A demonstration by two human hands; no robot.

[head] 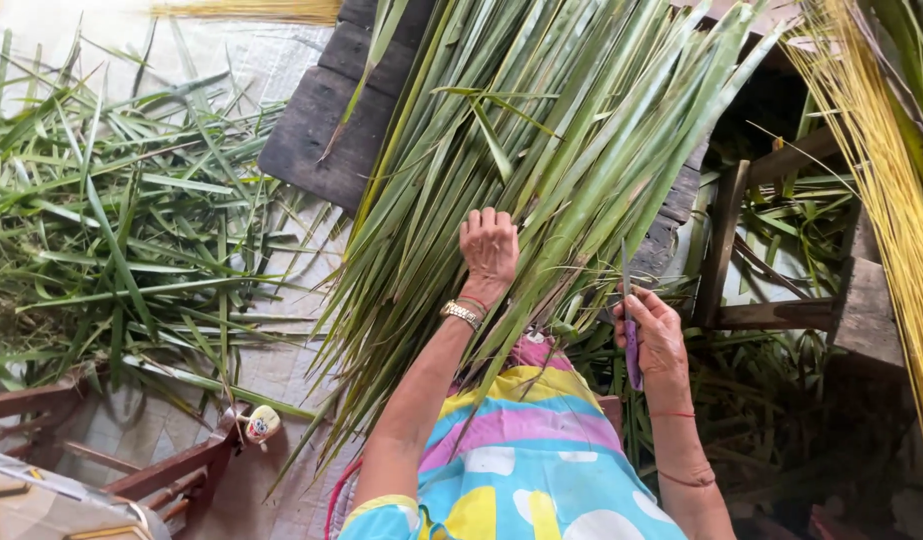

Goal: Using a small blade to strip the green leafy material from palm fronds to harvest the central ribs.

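Now the left hand [489, 245] is lying open on the long green leaf bundle [541, 150], which is resting over the dark wooden surface [326, 125]. The right hand [653, 335] is gripping a purple-handled knife [631, 345]. Cut leaves [111, 230] are covering the floor left; yellow strips [881, 190] are hanging right.

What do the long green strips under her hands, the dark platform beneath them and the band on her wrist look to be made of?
The green strips look like fresh palm-type leaves: narrow, ribbed, slightly glossy. The dark platform seems to be weathered wood, with matt planks and visible seams. The band on the left hand looks like metal, gold-toned and shiny. The right hand holds a small knife, its handle probably purple plastic.
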